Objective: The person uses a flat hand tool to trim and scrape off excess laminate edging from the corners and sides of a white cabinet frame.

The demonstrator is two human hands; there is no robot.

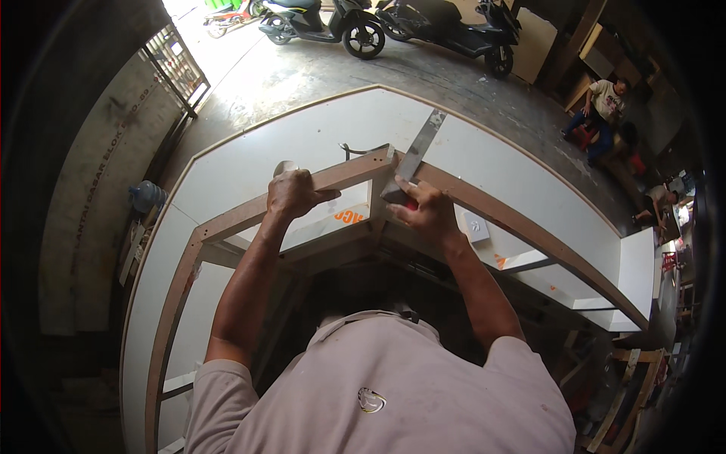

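Note:
My right hand [425, 206] is closed around the dark handle end of a try square [423, 140]. The square's flat metal blade crosses the corner of a brown wooden frame [484, 200] and runs out over a white panel [522, 159]. To the left, my left hand [293, 195] is wrapped round a pale, round-topped thing [285, 167], mostly hidden in the fist, and its thumb lies along the frame rail. Beside the frame's corner lies a thin dark curved piece [355, 150] on the panel.
White boards with orange print [350, 216] show through the frame openings. Motorcycles [363, 34] stand on the concrete floor beyond the panel. Another person [603, 106] sits at the far right, with others nearby. A blue water jug [145, 197] is at the left, and wooden frames [631, 393] are at the lower right.

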